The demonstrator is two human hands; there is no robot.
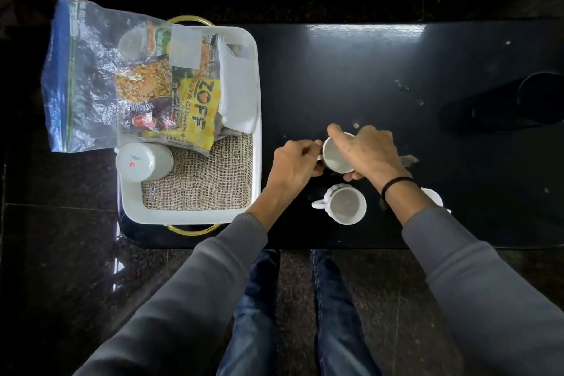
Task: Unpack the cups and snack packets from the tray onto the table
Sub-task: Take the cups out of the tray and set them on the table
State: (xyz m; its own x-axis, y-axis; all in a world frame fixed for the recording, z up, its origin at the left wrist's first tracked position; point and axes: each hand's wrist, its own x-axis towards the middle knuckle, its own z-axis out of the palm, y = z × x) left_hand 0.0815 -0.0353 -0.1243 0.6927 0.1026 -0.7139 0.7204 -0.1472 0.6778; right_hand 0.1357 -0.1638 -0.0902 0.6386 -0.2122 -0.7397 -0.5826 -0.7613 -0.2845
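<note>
A white tray with gold handles sits at the left end of the black table. In it lie a clear zip bag of snack packets, a yellow packet and an upturned white cup on a woven mat. Right of the tray, both hands hold one white cup just above or on the table: my left hand pinches its handle, my right hand grips its rim and body. A second white cup stands upright nearer me. A third white cup shows partly behind my right wrist.
White napkins or paper lie along the tray's right side. A dark round object rests at the table's far right. Small crumbs dot the tabletop. My legs and the dark stone floor show below the table's front edge.
</note>
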